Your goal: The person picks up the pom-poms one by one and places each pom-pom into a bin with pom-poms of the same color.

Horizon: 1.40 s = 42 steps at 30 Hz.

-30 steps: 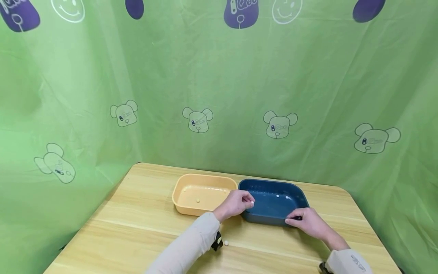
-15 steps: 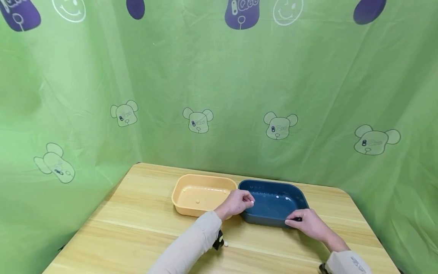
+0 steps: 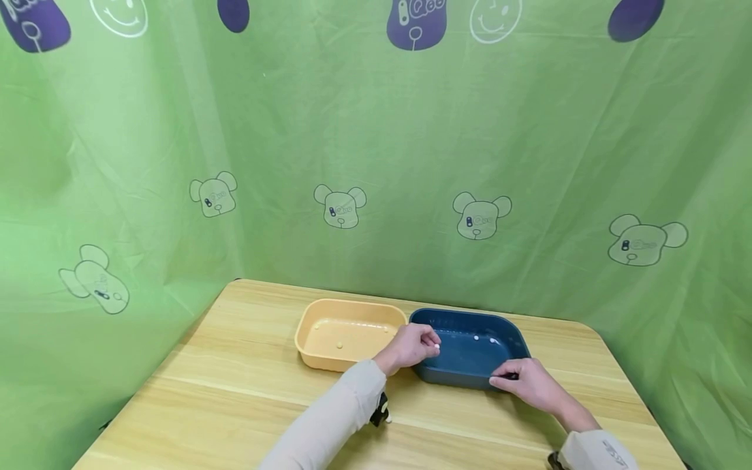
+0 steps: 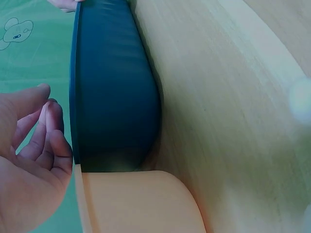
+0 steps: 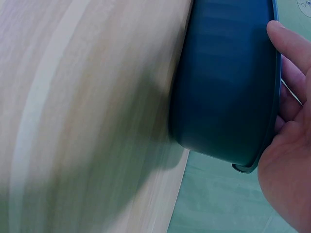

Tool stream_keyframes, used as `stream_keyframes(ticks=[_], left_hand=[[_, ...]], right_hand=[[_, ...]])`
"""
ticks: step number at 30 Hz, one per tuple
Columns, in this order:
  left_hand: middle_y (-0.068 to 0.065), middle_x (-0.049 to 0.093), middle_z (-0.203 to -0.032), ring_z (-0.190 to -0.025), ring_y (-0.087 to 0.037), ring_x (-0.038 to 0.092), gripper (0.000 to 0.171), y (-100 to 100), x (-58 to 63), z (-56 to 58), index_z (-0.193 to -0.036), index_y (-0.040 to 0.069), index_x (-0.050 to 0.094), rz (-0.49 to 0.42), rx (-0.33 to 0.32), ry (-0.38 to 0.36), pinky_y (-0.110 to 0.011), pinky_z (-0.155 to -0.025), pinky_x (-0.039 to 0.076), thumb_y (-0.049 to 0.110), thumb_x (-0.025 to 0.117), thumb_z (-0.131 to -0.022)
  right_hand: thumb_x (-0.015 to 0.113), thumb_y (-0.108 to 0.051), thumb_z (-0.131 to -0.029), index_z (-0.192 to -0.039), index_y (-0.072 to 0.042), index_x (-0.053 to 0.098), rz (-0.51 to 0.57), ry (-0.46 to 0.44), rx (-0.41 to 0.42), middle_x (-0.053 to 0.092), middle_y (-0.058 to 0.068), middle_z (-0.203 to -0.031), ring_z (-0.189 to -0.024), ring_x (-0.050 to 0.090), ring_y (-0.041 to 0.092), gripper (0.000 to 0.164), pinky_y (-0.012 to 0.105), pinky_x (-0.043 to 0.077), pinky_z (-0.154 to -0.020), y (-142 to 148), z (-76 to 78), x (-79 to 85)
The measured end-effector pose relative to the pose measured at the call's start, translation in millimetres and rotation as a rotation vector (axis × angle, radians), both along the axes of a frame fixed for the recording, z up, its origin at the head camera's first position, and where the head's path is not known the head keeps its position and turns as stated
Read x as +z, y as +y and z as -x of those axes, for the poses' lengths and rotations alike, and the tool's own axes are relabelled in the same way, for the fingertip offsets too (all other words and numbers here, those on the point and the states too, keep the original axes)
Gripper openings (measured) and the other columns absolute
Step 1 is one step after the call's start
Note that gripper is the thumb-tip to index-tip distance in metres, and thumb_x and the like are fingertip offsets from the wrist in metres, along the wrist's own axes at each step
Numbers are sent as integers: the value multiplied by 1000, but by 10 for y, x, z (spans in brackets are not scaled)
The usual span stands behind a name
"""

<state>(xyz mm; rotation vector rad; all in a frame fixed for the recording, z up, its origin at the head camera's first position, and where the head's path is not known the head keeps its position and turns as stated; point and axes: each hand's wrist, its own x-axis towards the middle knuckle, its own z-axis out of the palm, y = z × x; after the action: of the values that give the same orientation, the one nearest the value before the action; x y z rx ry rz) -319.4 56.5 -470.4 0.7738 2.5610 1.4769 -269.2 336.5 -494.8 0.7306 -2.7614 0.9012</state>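
Note:
A small white ball [image 3: 437, 346] is pinched between the thumb and fingers of my left hand [image 3: 411, 344], over the left end of the dark blue tray [image 3: 455, 377]. In the left wrist view that hand [image 4: 34, 160] is beside the tray's rim, and the ball does not show. My right hand [image 3: 531, 384] holds the tray's front right rim; the right wrist view shows the thumb on the outside and the fingers inside. Two small white pieces, one a round ball [image 3: 476, 337], lie on the blue tray's floor.
A light orange tray [image 3: 320, 361] stands against the blue tray's left side. Several small pale yellow balls, such as this ball [image 3: 339, 345], lie in it. Near the left wrist a white piece [image 3: 388, 419] lies on the wooden table [image 3: 235, 385]. A green curtain [image 3: 399, 130] hangs behind.
My left hand has shifted slightly to the right over the blue tray with the white ball still pinched. The right hand keeps its place on the rim.

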Motion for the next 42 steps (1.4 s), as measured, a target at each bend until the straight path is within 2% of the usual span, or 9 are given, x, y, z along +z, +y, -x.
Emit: stream_keyframes(ticks=[2,9,12,16,24,31,35,42], left_hand=[[6,61,-72,-65,-2,55,12,4,4,2,-90,-1,68,3,-3,1,-15,-61,47,3,74,-80],[8,60,-72,-66,-1,54,7,14,6,13,-89,5,68,27,13,0,-15,-62,47,7,72,-83],[7,61,-73,-67,-2,54,9,12,3,15,-90,4,68,22,20,-6,-16,-63,47,7,72,-83],[6,62,-74,-68,-3,55,13,3,0,10,-95,1,68,16,22,-32,-17,-63,47,7,72,-83],[6,61,-76,-70,-4,55,11,-25,1,2,-95,2,68,-22,32,-81,-18,-64,48,5,70,-85],[7,59,-73,-68,-2,52,4,-179,87,-70,-89,5,69,37,-31,-5,-17,-62,46,7,67,-87],[8,61,-74,-68,-2,53,5,-325,109,-160,-90,4,69,48,-90,-17,-17,-62,47,8,67,-87],[10,65,-79,-71,0,57,5,-618,87,-319,-91,6,70,126,-151,20,-16,-68,48,7,69,-86]], right_hand=[[74,-27,-83,-82,-20,74,-6,-3,-1,67,-14,-80,-76,60,3,7,29,53,-67,0,-3,4],[73,-30,-83,-83,-20,74,-24,-16,-6,67,-15,-81,-77,60,3,10,29,53,-69,-9,-12,18],[73,-30,-83,-83,-19,74,-22,-13,-4,67,-15,-80,-77,60,3,11,29,53,-68,-14,-16,17],[73,-31,-83,-83,-20,74,-21,-21,-6,66,-15,-80,-77,60,3,11,29,53,-68,-16,-19,14],[73,-31,-83,-83,-21,74,-22,-15,-9,66,-15,-81,-77,60,3,10,29,53,-68,-19,-20,6],[73,-30,-83,-83,-19,74,-18,-13,-8,67,-15,-80,-76,60,2,11,27,52,-68,-8,-13,3],[73,-31,-83,-83,-19,74,-16,-13,-10,67,-15,-80,-76,60,2,11,26,52,-67,-4,-1,-2],[72,-32,-84,-83,-21,74,-24,-9,-8,66,-17,-80,-76,60,2,11,24,52,-67,16,8,-13]])
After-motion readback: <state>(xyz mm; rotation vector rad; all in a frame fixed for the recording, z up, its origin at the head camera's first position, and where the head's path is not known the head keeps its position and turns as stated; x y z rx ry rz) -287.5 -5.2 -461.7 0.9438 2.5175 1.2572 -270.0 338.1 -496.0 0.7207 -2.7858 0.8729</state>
